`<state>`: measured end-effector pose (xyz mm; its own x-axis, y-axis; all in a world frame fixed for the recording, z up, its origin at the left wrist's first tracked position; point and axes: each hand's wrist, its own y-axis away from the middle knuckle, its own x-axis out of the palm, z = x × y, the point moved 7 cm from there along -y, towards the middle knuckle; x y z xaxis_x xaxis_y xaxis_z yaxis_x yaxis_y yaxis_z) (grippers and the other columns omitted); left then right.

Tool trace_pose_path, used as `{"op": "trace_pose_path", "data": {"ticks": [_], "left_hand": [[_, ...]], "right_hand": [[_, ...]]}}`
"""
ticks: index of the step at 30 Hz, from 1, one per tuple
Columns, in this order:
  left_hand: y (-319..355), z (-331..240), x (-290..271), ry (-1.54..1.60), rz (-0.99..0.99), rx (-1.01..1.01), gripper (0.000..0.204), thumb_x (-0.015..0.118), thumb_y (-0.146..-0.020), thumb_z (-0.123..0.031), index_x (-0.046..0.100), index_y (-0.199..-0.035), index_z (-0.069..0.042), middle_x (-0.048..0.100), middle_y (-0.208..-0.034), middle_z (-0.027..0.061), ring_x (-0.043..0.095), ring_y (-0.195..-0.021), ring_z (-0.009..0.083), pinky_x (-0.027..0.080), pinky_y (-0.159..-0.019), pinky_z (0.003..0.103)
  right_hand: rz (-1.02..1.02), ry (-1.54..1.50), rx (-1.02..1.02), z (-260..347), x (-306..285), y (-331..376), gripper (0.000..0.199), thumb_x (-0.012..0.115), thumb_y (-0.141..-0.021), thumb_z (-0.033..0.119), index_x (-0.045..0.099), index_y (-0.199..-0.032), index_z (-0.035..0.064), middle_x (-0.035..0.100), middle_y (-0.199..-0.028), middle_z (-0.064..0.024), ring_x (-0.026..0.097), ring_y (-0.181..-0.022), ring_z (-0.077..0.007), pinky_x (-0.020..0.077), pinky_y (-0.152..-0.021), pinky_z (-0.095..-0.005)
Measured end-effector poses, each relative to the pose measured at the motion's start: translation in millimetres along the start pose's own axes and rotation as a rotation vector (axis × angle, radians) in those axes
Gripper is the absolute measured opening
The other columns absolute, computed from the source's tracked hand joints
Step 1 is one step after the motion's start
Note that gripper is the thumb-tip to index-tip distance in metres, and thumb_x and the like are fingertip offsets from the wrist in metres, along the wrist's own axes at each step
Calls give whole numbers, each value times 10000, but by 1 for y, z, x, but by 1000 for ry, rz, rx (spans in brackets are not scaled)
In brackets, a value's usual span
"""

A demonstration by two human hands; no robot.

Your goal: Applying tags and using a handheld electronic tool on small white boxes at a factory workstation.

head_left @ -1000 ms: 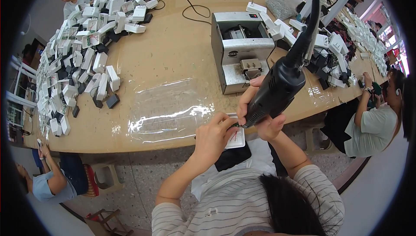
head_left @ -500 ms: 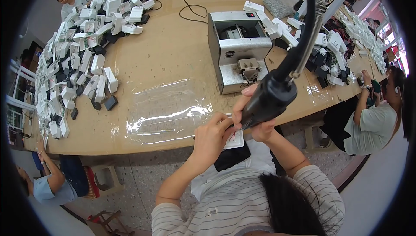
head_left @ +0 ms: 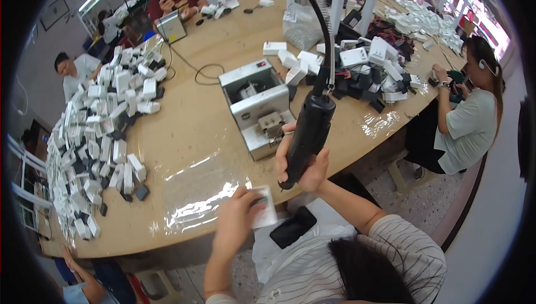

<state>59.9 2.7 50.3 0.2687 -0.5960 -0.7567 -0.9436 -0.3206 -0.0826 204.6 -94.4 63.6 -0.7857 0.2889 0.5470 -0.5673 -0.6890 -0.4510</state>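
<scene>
My right hand (head_left: 304, 164) is wrapped round a black electric screwdriver (head_left: 311, 128), held tilted with its tip down and left. A black cord and a coiled spring rise from its top. My left hand (head_left: 237, 214), smeared by motion, grips a small white plastic casing (head_left: 264, 208) at the table's near edge. Something dark green shows in the casing beside my fingers; the rest of its inside is hard to make out. The casing is apart from the screwdriver's tip. Below it a black smartphone (head_left: 293, 227) lies on white cloth over my lap.
A metal screw-feeding machine (head_left: 259, 108) stands just beyond the screwdriver. White casings and black parts form a big heap (head_left: 106, 142) at left and another pile (head_left: 374, 66) at right. A bag of small parts (head_left: 302, 27) stands behind. Co-workers sit around the table (head_left: 192, 119).
The screwdriver has come away from the casing. My left hand has carried the casing left, away from the tip. The view has turned, bringing more of the table's far side into sight.
</scene>
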Motion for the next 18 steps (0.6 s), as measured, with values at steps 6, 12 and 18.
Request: {"op": "trace_pose_path", "data": {"ticks": [6,12,18], "left_hand": [[-33,77,-200,-413,-514,-184,269,738,-861,-71,738,-1127,-113,724,-1022,60,681,-834,185,518,-695,330],[-52,68,-261,-702,-819,143,492,696,-939,-122,584,-1418,-109,528,-1422,226,510,-1312,396,394,-1098,447],[-21,-29,-147,-364,-723,304,494,703,-847,7,650,-1329,-88,581,-1361,170,560,-1262,345,426,-1077,444]], "right_hand": [[-60,581,5,2,-49,-1,925,428,-939,776,367,-1461,15,616,-999,-90,623,-879,-171,520,-804,-316],[-630,1200,-359,84,-154,-39,371,644,-981,193,582,-1310,33,588,-1092,-95,592,-1020,-232,456,-952,-362],[-451,2007,-293,83,-199,-72,371,712,-867,130,555,-1184,18,568,-1048,-164,583,-986,-357,484,-858,-468]]}}
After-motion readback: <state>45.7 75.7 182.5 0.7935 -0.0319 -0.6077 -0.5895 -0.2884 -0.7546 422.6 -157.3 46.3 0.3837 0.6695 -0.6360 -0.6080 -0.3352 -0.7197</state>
